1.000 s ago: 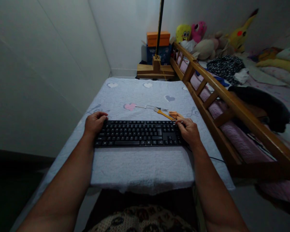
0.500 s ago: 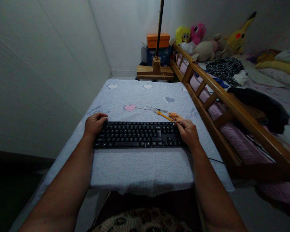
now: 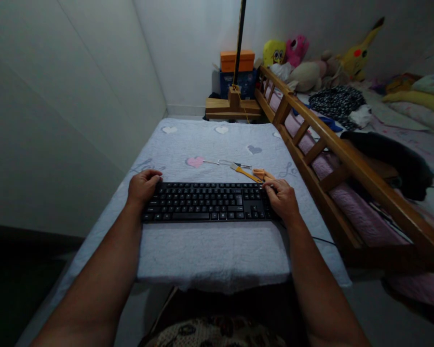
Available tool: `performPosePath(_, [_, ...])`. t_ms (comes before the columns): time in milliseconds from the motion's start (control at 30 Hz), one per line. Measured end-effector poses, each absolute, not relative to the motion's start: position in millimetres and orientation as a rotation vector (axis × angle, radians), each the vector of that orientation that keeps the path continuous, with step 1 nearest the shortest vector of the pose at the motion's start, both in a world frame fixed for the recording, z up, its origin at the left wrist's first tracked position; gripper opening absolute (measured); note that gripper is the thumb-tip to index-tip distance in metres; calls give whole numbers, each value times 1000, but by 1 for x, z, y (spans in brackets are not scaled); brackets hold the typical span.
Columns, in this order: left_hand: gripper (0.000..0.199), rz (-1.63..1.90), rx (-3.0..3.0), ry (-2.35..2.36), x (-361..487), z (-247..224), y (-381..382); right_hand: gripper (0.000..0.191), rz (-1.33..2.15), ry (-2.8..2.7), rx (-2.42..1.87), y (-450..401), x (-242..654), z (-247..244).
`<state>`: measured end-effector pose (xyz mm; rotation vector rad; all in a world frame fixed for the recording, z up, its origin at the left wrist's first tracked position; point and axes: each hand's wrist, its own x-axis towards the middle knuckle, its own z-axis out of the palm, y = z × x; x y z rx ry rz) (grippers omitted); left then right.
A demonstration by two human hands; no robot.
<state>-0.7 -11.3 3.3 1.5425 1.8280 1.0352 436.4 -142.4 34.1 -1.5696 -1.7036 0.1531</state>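
Note:
A black keyboard lies flat across the cloth-covered table, keys facing up. My left hand grips its left end, thumb near the upper corner. Around the right end my right hand is closed, covering part of the number keys. Just behind the keyboard lie a brush with a yellow handle and an orange bundle close to my right fingertips. Thin metal tools and a slender white stick rest a little farther back.
The table's cloth has heart patterns. A wooden bed rail runs along the right side, with plush toys and clothes beyond it. An orange box and a wooden stand with a dark pole are behind the table. A cable trails right.

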Motion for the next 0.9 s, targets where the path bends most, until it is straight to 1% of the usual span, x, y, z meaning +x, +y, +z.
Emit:
performPosePath(400, [30, 1027, 1567, 1850, 0, 6, -11, 19, 161, -1702, -1551, -146, 433, 37])
performPosePath(900, [27, 1035, 1550, 1851, 1, 8, -11, 19, 132, -1710, -1550, -144, 434, 34])
